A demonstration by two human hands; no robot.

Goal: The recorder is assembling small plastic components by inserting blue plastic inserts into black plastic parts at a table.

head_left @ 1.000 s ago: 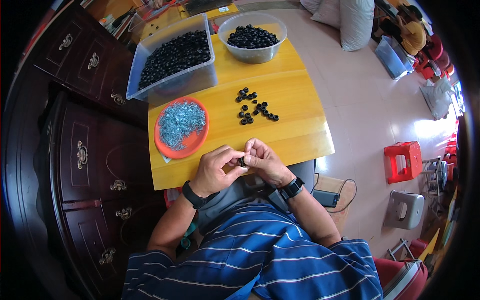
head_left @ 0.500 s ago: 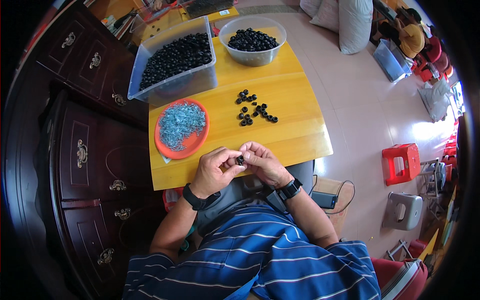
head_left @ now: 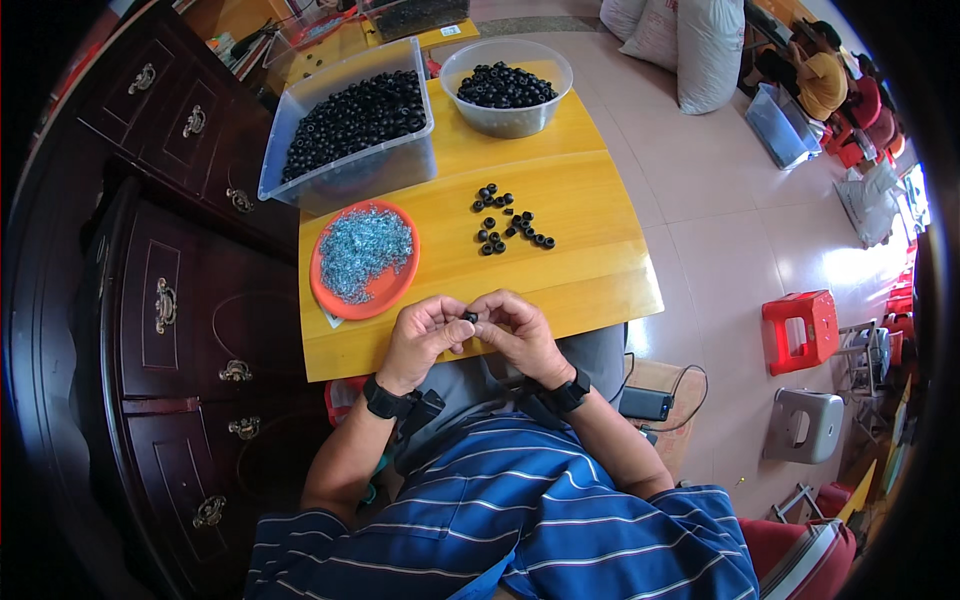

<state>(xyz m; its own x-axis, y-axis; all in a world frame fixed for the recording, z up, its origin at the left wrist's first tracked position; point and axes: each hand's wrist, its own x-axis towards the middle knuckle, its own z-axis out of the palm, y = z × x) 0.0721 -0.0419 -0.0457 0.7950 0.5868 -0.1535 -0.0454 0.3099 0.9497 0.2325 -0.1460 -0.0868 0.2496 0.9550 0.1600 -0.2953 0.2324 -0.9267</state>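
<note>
Hands [head_left: 470, 335] seemingly pinching black ring [head_left: 470, 317]

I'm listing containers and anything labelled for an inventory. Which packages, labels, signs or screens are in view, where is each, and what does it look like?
Clear rectangular tub: table's far left, full of black rings.
Clear round bowl: table's far end, right of the tub, black rings inside.
White sacks: floor beyond the table, plump, plain.
Small white label: yellow surface behind the bowl, too small to make out.
No signs or lit screens.
</note>
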